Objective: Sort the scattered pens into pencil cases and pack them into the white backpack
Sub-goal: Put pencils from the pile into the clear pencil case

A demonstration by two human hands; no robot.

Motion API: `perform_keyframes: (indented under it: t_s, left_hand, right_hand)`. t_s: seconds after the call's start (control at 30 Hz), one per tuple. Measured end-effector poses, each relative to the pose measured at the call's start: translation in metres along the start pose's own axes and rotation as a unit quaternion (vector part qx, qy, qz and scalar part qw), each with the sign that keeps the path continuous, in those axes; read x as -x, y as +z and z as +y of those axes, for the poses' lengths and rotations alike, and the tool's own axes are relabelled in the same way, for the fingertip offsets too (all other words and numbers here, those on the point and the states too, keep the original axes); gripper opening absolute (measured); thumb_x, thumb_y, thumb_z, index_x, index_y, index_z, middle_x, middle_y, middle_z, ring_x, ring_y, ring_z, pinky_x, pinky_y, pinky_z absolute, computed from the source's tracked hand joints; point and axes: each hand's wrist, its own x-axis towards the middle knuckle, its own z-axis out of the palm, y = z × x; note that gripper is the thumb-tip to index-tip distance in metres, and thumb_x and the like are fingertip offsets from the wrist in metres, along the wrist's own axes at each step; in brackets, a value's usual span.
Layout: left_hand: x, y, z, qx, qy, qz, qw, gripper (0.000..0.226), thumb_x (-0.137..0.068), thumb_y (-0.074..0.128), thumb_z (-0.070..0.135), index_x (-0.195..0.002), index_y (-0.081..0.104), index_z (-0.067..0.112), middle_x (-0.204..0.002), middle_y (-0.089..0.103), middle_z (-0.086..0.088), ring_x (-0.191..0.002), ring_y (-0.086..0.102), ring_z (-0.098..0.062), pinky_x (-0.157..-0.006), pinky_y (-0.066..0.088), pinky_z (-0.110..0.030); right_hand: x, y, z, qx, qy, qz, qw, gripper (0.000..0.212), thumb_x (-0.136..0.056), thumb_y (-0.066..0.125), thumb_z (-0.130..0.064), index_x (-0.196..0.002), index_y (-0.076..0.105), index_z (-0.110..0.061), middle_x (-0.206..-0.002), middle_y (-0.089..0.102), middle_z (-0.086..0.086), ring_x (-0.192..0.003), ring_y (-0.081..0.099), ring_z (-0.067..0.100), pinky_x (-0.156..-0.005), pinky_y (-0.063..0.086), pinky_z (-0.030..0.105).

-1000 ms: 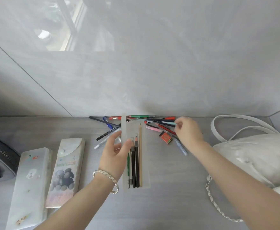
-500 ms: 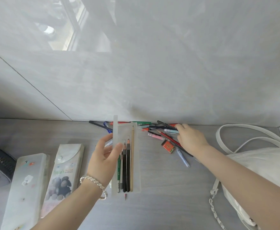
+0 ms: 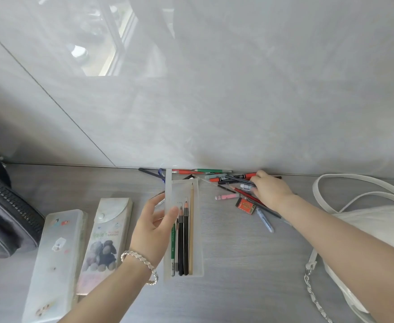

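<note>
Nearest me, my left hand pinches the left edge of the open clear pencil case, which has pencils lying inside. Farther out, my right hand lies on the scattered pens by the wall; I cannot tell whether it has hold of any. The white backpack sits to the right.

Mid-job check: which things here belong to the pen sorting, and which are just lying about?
Job: scattered pens, clear pencil case in the left hand, frosted pencil case, printed pencil case, white backpack, right hand among the pens.
Lying about: dark zipped bag, small red box among the pens.
</note>
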Motion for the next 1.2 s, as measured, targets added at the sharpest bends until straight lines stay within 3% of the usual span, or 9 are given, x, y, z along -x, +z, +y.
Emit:
perform_keyframes:
  t_s: [0.13, 0.23, 0.5, 0.63, 0.77, 0.87, 0.97, 1.07, 1.2]
  left_hand:
    - [0.004, -0.005, -0.004, 0.007, -0.007, -0.002, 1.000, 0.026, -0.088, 0.056, 0.023, -0.110, 0.048, 0.035, -0.087, 0.066, 0.011, -0.085, 0.059, 0.001, -0.092, 0.049, -0.040]
    - [0.005, -0.008, -0.007, 0.009, -0.010, -0.003, 1.000, 0.026, -0.088, 0.055, 0.025, -0.110, 0.047, 0.036, -0.094, 0.068, 0.006, -0.086, 0.059, 0.000, -0.093, 0.048, -0.041]
    - [0.002, -0.018, -0.006, 0.018, -0.010, 0.000, 1.000, 0.025, -0.089, 0.055, 0.027, -0.108, 0.045, 0.038, -0.090, 0.066, 0.011, -0.088, 0.058, 0.001, -0.095, 0.048, -0.042]
    - [0.003, -0.021, -0.004, 0.010, -0.011, -0.001, 1.000, 0.026, -0.088, 0.055, 0.029, -0.110, 0.045, 0.038, -0.099, 0.068, 0.003, -0.090, 0.059, -0.002, -0.094, 0.049, -0.043]
    - [0.008, -0.020, -0.001, 0.002, 0.001, -0.006, 1.000, 0.023, -0.087, 0.056, 0.030, -0.106, 0.046, 0.039, -0.088, 0.067, 0.010, -0.088, 0.061, -0.004, -0.093, 0.050, -0.044]
    - [0.015, -0.018, 0.003, -0.001, 0.014, -0.021, 1.000, 0.022, -0.087, 0.056, 0.030, -0.101, 0.046, 0.044, -0.087, 0.068, 0.009, -0.085, 0.063, -0.005, -0.091, 0.051, -0.041]
    - [0.024, -0.017, 0.006, 0.010, 0.030, -0.036, 0.999, 0.022, -0.087, 0.056, 0.027, -0.093, 0.048, 0.046, -0.084, 0.069, 0.011, -0.083, 0.064, -0.003, -0.090, 0.051, -0.039]
    - [0.034, -0.019, 0.008, 0.039, 0.040, -0.031, 0.998, 0.023, -0.087, 0.057, 0.025, -0.089, 0.049, 0.047, -0.075, 0.070, 0.013, -0.069, 0.064, 0.007, -0.089, 0.051, -0.037]
    - [0.042, -0.023, 0.007, 0.074, 0.041, -0.008, 0.996, 0.021, -0.087, 0.057, 0.024, -0.086, 0.051, 0.044, -0.067, 0.069, 0.014, -0.061, 0.061, 0.014, -0.088, 0.052, -0.039]
  right_hand:
    - [0.002, 0.002, -0.001, -0.028, 0.016, 0.033, 0.999, 0.019, -0.090, 0.046, -0.004, -0.109, 0.049, -0.004, -0.111, 0.045, 0.010, -0.081, 0.055, 0.029, -0.074, 0.049, 0.040]
    - [0.000, -0.003, -0.003, 0.009, -0.003, 0.031, 0.999, 0.041, -0.081, 0.048, 0.011, -0.118, 0.048, -0.007, -0.115, 0.049, 0.011, -0.096, 0.055, 0.027, -0.078, 0.047, 0.035]
    - [-0.006, -0.012, -0.006, 0.054, 0.005, -0.025, 0.998, 0.025, -0.088, 0.048, -0.007, -0.112, 0.056, -0.002, -0.106, 0.050, 0.012, -0.093, 0.057, 0.030, -0.076, 0.045, 0.032]
    - [0.016, -0.020, -0.014, -0.002, -0.008, 0.071, 0.997, 0.028, -0.090, 0.049, -0.015, -0.117, 0.054, -0.010, -0.109, 0.062, 0.010, -0.091, 0.059, 0.030, -0.071, 0.045, 0.033]
    - [0.054, -0.039, -0.046, -0.077, -0.235, 0.271, 0.930, 0.017, -0.081, 0.054, -0.018, -0.090, 0.068, -0.016, -0.083, 0.068, -0.001, -0.076, 0.062, 0.019, -0.056, 0.036, 0.020]
    - [0.073, -0.048, -0.069, -0.010, -0.410, 0.286, 0.866, 0.020, -0.078, 0.049, -0.011, -0.083, 0.066, -0.019, -0.086, 0.068, -0.005, -0.072, 0.058, 0.016, -0.050, 0.043, 0.022]
    - [0.081, -0.054, -0.086, 0.037, -0.465, 0.273, 0.841, 0.023, -0.072, 0.053, 0.000, -0.079, 0.067, -0.018, -0.082, 0.068, -0.003, -0.066, 0.054, 0.017, -0.043, 0.037, 0.020]
    - [0.082, -0.047, -0.094, 0.054, -0.479, 0.241, 0.842, 0.030, -0.075, 0.044, -0.004, -0.083, 0.067, -0.021, -0.083, 0.066, -0.004, -0.072, 0.047, 0.014, -0.039, 0.040, 0.021]
    - [0.090, -0.035, -0.099, 0.028, -0.502, 0.210, 0.839, 0.034, -0.078, 0.043, -0.004, -0.088, 0.070, -0.021, -0.091, 0.069, -0.003, -0.082, 0.041, 0.011, -0.054, 0.054, 0.033]
